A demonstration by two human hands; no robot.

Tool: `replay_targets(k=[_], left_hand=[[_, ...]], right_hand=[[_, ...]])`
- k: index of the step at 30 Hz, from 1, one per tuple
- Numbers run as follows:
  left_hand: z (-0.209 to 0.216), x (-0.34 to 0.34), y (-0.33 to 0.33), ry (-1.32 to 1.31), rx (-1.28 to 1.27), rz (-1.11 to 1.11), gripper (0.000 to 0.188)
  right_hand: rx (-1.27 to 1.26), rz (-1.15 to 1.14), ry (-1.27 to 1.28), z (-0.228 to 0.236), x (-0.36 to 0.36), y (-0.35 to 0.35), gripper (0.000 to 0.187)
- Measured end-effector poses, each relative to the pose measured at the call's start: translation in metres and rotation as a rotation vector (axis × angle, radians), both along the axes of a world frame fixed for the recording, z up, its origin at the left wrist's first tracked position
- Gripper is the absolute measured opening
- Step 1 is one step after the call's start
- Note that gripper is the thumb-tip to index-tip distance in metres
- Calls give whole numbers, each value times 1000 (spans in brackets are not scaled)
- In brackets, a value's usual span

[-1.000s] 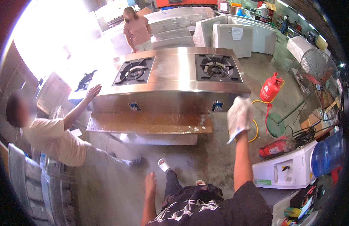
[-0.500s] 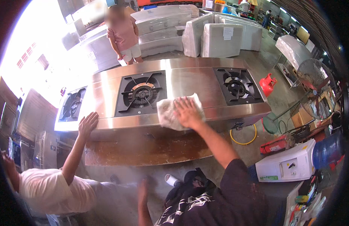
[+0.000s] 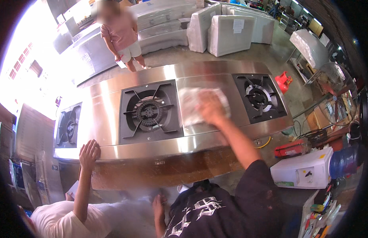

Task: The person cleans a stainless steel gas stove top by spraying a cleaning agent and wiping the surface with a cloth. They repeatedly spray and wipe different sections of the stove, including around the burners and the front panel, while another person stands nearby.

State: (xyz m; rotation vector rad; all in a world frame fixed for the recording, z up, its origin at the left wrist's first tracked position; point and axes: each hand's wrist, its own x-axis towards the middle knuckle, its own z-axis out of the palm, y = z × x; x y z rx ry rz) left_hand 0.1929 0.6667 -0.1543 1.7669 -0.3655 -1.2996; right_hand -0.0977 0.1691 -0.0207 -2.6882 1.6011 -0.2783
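Observation:
A crumpled white cloth [image 3: 190,107] lies on the steel panel between the middle burner [image 3: 149,113] and the right burner [image 3: 260,96]. My right hand [image 3: 212,107] has hold of it from above, pressing it to the steel; both are smeared by motion. Low in the view, below the front edge of the steel stove [image 3: 227,131], my left hand [image 3: 159,201] hangs near my dark shirt. Its fingers look loosely bent and apart, with nothing seen in them. A co-worker's hand [image 3: 89,154] rests on the stove's front edge at the left.
Beyond the stove stands a person in a pink shirt [image 3: 119,37], before wrapped panels [image 3: 231,35]. At the right are a red gas cylinder [image 3: 284,82], a fan [image 3: 335,95] and a water dispenser [image 3: 301,168]. A co-worker in white [image 3: 69,220] is close on my left.
My right hand has carried the cloth away from the front edge and to the right, onto the panel. The view has shifted, and the co-worker's hand stays on the edge.

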Motion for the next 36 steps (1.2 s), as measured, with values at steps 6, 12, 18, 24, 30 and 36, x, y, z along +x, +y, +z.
replay_targets(k=[6,12,18,24,30,36], left_hand=[[9,-1,-22,-42,121,172,48],[2,-2,-26,-73,108,12,44],[8,-20,-13,-13,95,287,41],[2,-55,-25,-8,23,-31,45],[-7,-51,-31,61,177,99,40],[-27,-2,-43,-415,34,-373,35]], right_hand=[[87,-496,-28,27,-3,-104,85],[73,293,-75,29,55,-40,74],[70,-371,-54,60,9,-95,73],[128,330,-124,32,-1,-25,71],[15,-134,205,47,-13,-73,80],[82,-15,25,41,-22,-76,72]])
